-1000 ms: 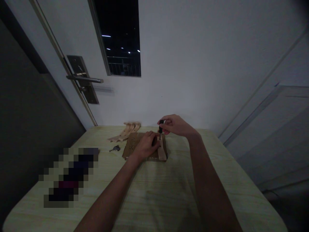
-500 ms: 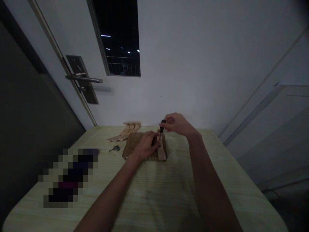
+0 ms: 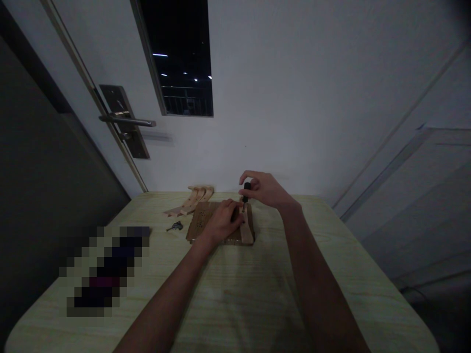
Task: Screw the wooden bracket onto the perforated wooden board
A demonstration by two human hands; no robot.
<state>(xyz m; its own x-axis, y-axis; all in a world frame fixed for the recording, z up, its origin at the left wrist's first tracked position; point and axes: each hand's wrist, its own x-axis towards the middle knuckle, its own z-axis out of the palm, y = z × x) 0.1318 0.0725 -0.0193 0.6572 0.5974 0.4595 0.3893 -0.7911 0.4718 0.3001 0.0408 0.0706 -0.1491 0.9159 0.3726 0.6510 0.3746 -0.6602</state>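
Observation:
My right hand (image 3: 265, 190) holds a small screwdriver (image 3: 247, 190) by its black handle, thumb on the near side and index finger raised around the top. Its shaft points down at the far part of a curved, light wooden piece (image 3: 247, 231). That piece lies along the right side of a brown slab (image 3: 200, 218) that looks like cardboard with small holes in it. With thumb and fingers bent, my left hand (image 3: 224, 220) presses on the slab and grips the wooden piece's left edge. The screwdriver's tip is too small to make out clearly.
Several similar wooden pieces (image 3: 196, 198) lie behind the slab's left corner. A little pile of dark screws (image 3: 176, 226) is on the table (image 3: 235, 294) left of it. A blurred-out dark object (image 3: 114, 264) lies farther left. A white door with a handle (image 3: 132, 121) stands behind the table.
My right hand has shifted slightly left and its index finger has lifted off to the front. The screwdriver now stands more upright. My left hand and the wooden piece stay in place.

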